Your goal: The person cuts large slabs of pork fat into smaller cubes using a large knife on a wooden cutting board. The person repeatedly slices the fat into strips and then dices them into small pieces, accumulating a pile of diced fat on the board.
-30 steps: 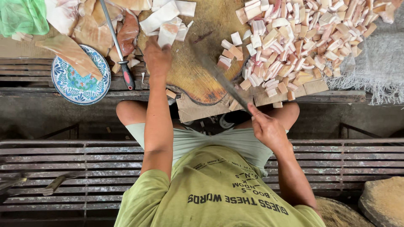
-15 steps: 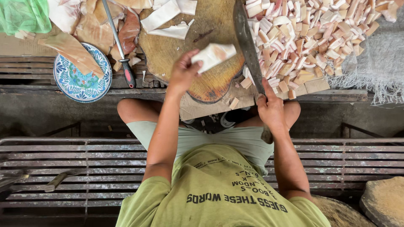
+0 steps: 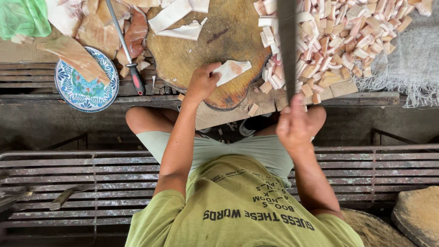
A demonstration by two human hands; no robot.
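Head view: our left hand [image 3: 201, 82] pinches a pale slab piece [image 3: 232, 71] flat on the round chopping block [image 3: 192, 50]. Our right hand [image 3: 296, 126] grips the raised cleaver [image 3: 287, 41], edge-on above the cut cubes [image 3: 338, 41].

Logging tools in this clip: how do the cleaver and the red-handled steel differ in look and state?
The cleaver is held raised in the right hand, seen edge-on as a dark strip; the steel lies untouched beside the round board. The cleaver's handle is hidden in the hand; the steel's red handle shows. The cleaver looks broader, the steel a thin rod. Both are long metal tools.
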